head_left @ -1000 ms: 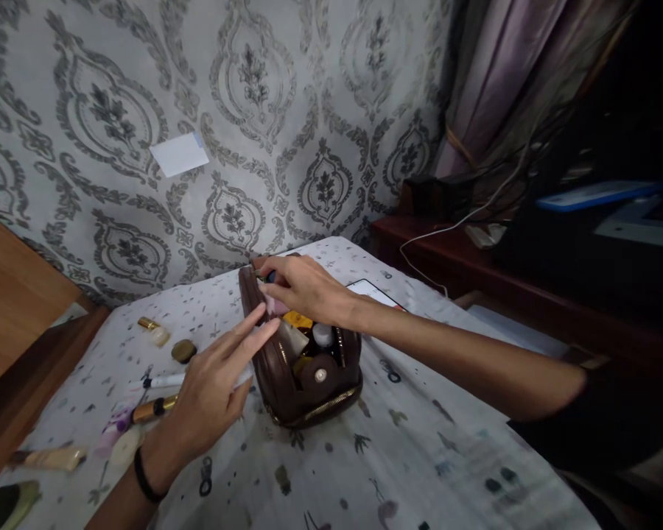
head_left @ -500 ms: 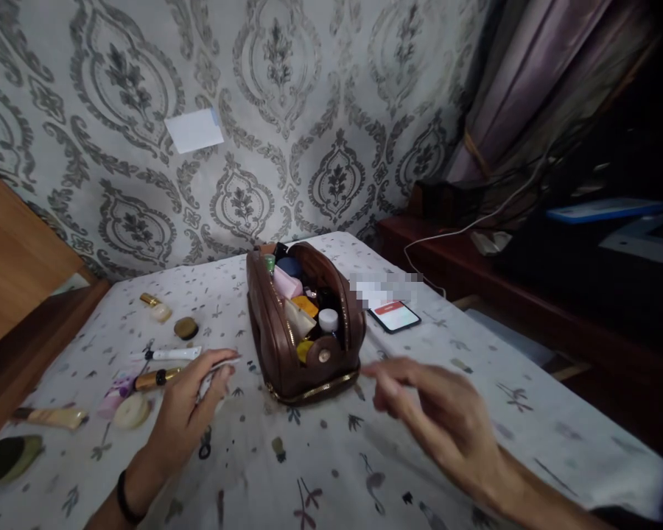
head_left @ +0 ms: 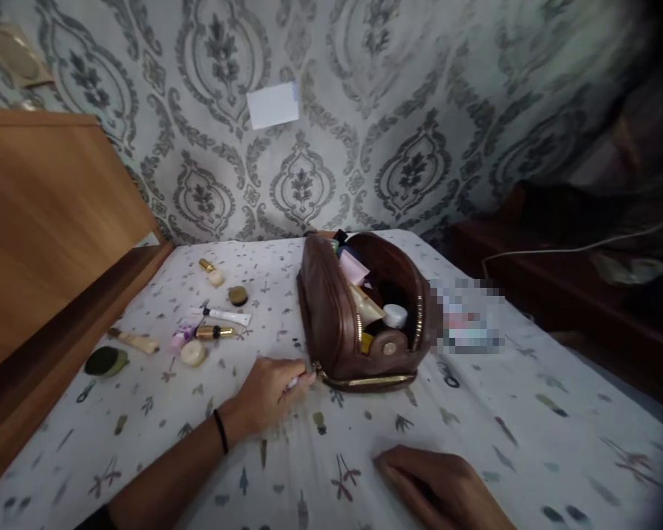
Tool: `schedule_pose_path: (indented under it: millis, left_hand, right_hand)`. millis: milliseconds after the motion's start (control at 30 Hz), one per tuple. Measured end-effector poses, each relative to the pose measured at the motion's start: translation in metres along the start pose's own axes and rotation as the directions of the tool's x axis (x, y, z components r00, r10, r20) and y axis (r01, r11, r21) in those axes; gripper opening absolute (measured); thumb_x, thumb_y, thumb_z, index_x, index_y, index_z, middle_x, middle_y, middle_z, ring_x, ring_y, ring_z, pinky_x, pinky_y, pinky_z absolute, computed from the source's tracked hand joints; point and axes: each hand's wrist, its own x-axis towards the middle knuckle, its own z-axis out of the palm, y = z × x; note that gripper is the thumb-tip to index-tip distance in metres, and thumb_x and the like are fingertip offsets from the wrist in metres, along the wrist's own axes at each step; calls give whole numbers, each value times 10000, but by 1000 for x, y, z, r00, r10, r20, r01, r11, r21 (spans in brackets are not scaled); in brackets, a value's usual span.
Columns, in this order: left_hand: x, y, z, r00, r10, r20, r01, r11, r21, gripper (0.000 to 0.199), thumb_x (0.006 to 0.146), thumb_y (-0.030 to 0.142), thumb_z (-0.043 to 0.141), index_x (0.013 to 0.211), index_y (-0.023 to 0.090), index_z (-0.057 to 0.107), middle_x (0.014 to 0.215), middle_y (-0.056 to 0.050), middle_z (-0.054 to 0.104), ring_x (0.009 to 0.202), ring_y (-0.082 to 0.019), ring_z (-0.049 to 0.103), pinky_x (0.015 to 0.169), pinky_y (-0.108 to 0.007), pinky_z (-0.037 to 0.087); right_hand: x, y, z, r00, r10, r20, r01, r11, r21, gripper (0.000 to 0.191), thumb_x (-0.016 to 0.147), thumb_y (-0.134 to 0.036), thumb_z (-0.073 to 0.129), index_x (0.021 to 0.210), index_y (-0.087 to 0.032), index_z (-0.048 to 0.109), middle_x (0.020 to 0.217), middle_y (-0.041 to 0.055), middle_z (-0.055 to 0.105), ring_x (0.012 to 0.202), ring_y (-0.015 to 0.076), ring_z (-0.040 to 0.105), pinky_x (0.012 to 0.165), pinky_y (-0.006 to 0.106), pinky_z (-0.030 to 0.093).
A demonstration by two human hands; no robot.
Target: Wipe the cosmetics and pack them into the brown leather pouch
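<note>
An open brown leather cosmetic bag [head_left: 331, 309] stands on the patterned sheet, its gold zippers undone. Inside are a white-lidded jar [head_left: 395, 316], a pink item [head_left: 353, 266] and a cream tube [head_left: 367, 308], among others. My left hand [head_left: 276, 390], with a black band at the wrist, is closed at the bag's front left corner. Its fingertips are by the end of the lower zipper; a small whitish bit shows between the fingers, too little to name. Nearer to me, my right hand [head_left: 442, 482] is low over the sheet, apart from the bag, fingers curled together.
Left on the sheet [head_left: 243, 456] lie a white tube [head_left: 226, 317], a gold-and-dark bottle [head_left: 214, 333], a round cream-coloured item [head_left: 193, 353], a dark green round container [head_left: 106, 361] and other cosmetics. A blurred-out phone lies right of the bag. A wooden board [head_left: 55, 213] borders the left.
My left hand has moved right to the bag's front corner and closed. My right hand has drawn back from the bag toward me, its fingers curling in. The view has turned left.
</note>
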Motion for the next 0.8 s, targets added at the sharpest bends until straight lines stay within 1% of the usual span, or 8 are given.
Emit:
schedule_pose_path:
  millis: [133, 267, 400, 467, 500, 567, 667, 800]
  left_hand:
    - [-1, -1, -3, 1000, 14, 21, -14, 1000, 1, 357, 1018, 317, 423, 676, 217, 403, 589, 37, 513, 551, -115, 515, 581, -242, 348]
    - [-3, -2, -6, 1000, 21, 3, -20, 1000, -9, 282, 1022, 311, 412, 778, 218, 517, 659, 25, 595, 599, -129, 570, 608, -237, 388]
    - [-3, -10, -10, 996, -15, -87, 13, 1000, -27, 215, 1016, 304, 404, 931, 229, 587, 779, 14, 671, 695, -140, 638, 673, -226, 448]
    - [-3, -17, -14, 987, -53, -150, 53, 999, -3, 209, 1004, 294, 403, 987, 232, 601, 799, 6, 679, 728, -152, 654, 690, -233, 463]
    - [-2, -21, -18, 979, -77, -187, 81, 997, 12, 213, 998, 286, 400, 1020, 230, 605, 796, 3, 678, 732, -159, 655, 695, -239, 466]
    - [-2, -30, -31, 954, -132, -269, 147, 988, 37, 237, 989, 273, 393, 1080, 224, 606, 775, 1, 670, 717, -169, 647, 698, -253, 468]
    - [-2, -47, -60, 887, -212, -411, 263, 962, 70, 266, 979, 254, 385, 1132, 214, 600, 805, -10, 680, 722, -178, 636, 715, -270, 468]
    - [-14, -83, -111, 749, -330, -575, 459, 883, 91, 320, 945, 191, 366, 1180, 198, 583, 916, -34, 700, 763, -192, 627, 758, -303, 476]
  right_hand:
    - [13, -7, 0, 991, -75, 115, 80, 996, -40, 436, 1053, -405, 396, 782, -232, 690, 689, 25, 710, 604, 156, 674, 609, 210, 522]
    - [44, -31, 7, 959, -242, 150, 253, 966, -60, 409, 1066, -339, 369, 841, -210, 685, 697, 37, 692, 623, 150, 656, 627, 224, 475]
    - [87, -50, 34, 877, -455, 156, 465, 885, -33, 365, 1039, -249, 382, 825, -186, 672, 680, 39, 678, 609, 139, 605, 624, 242, 418]
    - [108, -55, 55, 862, -491, 123, 489, 871, 48, 311, 990, -229, 432, 780, -182, 657, 651, 28, 652, 587, 133, 560, 602, 246, 390]
    - [118, -57, 66, 875, -473, 109, 461, 880, 115, 285, 959, -231, 461, 742, -183, 641, 625, 16, 627, 561, 125, 528, 579, 244, 373]
    - [135, -61, 88, 941, -317, 116, 268, 910, 315, 266, 893, -266, 531, 642, -189, 577, 554, -12, 557, 504, 107, 459, 524, 234, 334]
    - [158, -65, 114, 984, -17, 179, -92, 807, 583, 261, 842, -383, 554, 659, -197, 558, 520, -29, 530, 433, 100, 443, 438, 217, 316]
    - [174, -67, 129, 986, 72, 150, -153, 751, 643, 339, 834, -512, 518, 786, -185, 594, 544, -39, 537, 396, 92, 448, 394, 207, 317]
